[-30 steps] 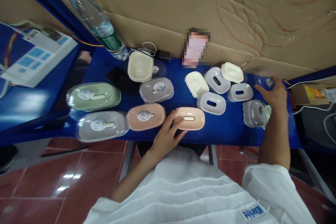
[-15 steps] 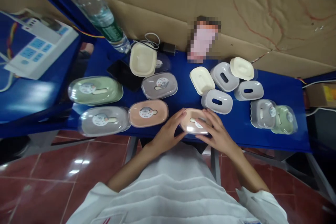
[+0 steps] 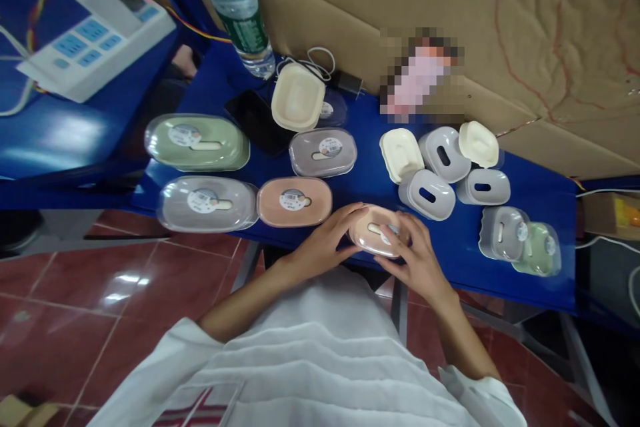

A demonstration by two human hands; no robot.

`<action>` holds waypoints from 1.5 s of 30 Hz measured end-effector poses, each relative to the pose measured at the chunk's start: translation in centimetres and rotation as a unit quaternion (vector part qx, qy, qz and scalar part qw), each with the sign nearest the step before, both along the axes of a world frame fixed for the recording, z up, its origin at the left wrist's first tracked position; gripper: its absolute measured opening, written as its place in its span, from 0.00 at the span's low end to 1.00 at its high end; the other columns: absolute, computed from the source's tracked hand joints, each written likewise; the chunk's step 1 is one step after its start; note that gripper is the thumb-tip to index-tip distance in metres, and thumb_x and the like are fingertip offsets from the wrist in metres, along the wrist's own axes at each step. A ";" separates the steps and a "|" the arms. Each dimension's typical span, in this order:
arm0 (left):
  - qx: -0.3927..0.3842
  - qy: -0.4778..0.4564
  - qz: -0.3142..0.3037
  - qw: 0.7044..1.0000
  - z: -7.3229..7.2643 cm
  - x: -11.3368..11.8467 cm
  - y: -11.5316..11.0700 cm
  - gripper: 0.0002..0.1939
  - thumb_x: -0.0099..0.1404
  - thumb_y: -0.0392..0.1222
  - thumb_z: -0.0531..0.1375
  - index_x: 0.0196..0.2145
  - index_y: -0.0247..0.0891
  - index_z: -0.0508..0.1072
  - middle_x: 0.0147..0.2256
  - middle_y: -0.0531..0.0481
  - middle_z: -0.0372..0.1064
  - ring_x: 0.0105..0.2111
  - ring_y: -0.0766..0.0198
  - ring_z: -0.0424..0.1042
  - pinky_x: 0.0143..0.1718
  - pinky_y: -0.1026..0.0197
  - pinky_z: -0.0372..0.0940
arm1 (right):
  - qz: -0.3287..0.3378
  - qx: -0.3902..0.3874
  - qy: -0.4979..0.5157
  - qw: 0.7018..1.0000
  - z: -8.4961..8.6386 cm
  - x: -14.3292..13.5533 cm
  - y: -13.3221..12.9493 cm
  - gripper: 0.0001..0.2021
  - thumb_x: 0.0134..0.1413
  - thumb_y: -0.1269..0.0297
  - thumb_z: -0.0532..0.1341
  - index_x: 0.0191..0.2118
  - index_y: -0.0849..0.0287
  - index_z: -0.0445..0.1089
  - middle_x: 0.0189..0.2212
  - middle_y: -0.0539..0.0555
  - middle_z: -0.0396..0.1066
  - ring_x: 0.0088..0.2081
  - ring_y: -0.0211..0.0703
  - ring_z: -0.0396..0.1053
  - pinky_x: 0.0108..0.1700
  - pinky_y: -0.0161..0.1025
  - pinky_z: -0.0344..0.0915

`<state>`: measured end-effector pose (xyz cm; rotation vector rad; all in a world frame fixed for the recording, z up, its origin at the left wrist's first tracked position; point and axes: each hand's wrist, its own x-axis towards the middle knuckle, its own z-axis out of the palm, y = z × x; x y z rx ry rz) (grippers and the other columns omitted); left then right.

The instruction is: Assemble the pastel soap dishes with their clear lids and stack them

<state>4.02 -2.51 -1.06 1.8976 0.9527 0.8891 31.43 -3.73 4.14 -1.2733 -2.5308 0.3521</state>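
Between my two hands, near the table's front edge, is a small peach container (image 3: 367, 235) with a clear lid, a pale handle and a round label. My left hand (image 3: 327, 237) grips its left end, thumb in front and fingers behind. On the right end, my right hand (image 3: 413, 250) closes with its fingers spread over the lid's edge and partly over the label. Left of my left hand lies a longer peach container (image 3: 273, 210). Behind it sits a grey lidded container (image 3: 345, 163). A grey slotted piece (image 3: 443, 208) stands just beyond my right hand.
Green (image 3: 230, 153) and grey (image 3: 175, 207) lidded containers line the left. Cream lids (image 3: 403, 155) and slotted grey pieces (image 3: 483, 197) stand at the right, with two small lidded containers (image 3: 503, 237). A water bottle (image 3: 247, 33), phone (image 3: 255, 123) and power strip (image 3: 95, 40) are further back.
The view has turned, so the table's left side sits higher and its right side lower. Both hands still hold the small peach container, which looks slightly more tilted.
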 end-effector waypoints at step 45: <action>-0.005 -0.025 -0.008 1.000 -0.6 -0.1 -0.1 0.46 0.72 0.40 0.67 0.77 0.54 0.48 0.72 0.39 0.56 0.73 0.47 0.58 0.73 0.39 0.58 | -0.002 -0.006 -0.042 0.999 1.5 -1.5 -1.2 0.40 0.69 0.60 0.67 0.78 0.37 0.48 0.75 0.59 0.54 0.73 0.63 0.55 0.69 0.67 0.65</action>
